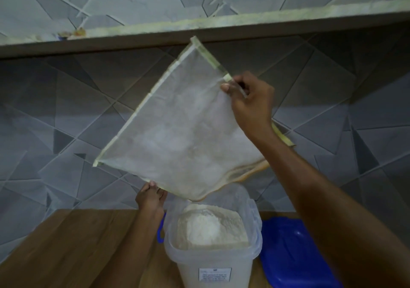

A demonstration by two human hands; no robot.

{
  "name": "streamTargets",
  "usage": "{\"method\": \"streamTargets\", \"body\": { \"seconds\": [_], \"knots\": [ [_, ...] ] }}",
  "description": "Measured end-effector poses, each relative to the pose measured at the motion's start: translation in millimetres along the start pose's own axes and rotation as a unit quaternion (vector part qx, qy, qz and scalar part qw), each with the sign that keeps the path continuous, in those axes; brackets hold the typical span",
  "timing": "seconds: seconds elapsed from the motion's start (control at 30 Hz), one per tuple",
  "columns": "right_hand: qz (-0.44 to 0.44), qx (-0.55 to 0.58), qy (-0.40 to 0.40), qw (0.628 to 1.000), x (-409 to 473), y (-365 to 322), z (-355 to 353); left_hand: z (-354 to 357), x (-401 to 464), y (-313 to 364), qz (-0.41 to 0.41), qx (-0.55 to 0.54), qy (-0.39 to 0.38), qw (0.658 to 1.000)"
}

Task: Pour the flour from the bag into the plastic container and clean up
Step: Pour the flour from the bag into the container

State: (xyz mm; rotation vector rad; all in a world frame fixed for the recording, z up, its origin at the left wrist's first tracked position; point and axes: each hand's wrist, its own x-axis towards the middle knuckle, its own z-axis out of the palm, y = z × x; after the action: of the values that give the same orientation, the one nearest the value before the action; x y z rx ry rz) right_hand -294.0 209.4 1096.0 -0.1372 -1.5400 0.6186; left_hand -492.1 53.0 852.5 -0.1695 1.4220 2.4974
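Note:
A clear plastic flour bag (177,130), dusted white inside, hangs upside down with its open mouth over the plastic container (213,263). My right hand (250,101) pinches the bag's sealed upper edge, high up. My left hand (150,199) holds the bag's lower left edge, just left of the container's rim. The translucent container stands on the wooden table (73,247) and is heaped with white flour (210,228). A small label shows on its front.
The container's blue lid (290,254) lies on the table to its right. A blue handle (160,230) shows at the container's left side. A shelf (199,30) runs across the patterned grey wall above the bag.

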Motion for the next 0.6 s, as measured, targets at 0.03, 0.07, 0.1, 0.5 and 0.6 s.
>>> {"method": "streamTargets", "body": {
  "seconds": [0.03, 0.07, 0.1, 0.5, 0.6],
  "knots": [
    [0.005, 0.006, 0.02, 1.0, 0.3, 0.7, 0.0, 0.5, -0.6, 0.2, 0.002, 0.006, -0.003, 1.0],
    [0.013, 0.014, 0.043, 0.999, 0.1, 1.8, -0.5, 0.9, -1.4, 0.9, 0.007, 0.009, -0.011, 1.0],
    [0.019, 0.018, 0.045, 0.999, 0.8, 1.9, -0.6, 2.9, -2.7, 1.9, 0.005, 0.01, -0.016, 1.0],
    [0.024, 0.024, 0.043, 0.999, 3.7, 7.6, -2.4, 3.4, -1.5, 5.0, -0.005, 0.014, -0.075, 0.997],
    [0.016, 0.0, -0.015, 1.0, -0.9, 7.8, -0.6, 2.6, -1.6, 2.4, -0.014, 0.001, -0.068, 0.998]
  ]
}}
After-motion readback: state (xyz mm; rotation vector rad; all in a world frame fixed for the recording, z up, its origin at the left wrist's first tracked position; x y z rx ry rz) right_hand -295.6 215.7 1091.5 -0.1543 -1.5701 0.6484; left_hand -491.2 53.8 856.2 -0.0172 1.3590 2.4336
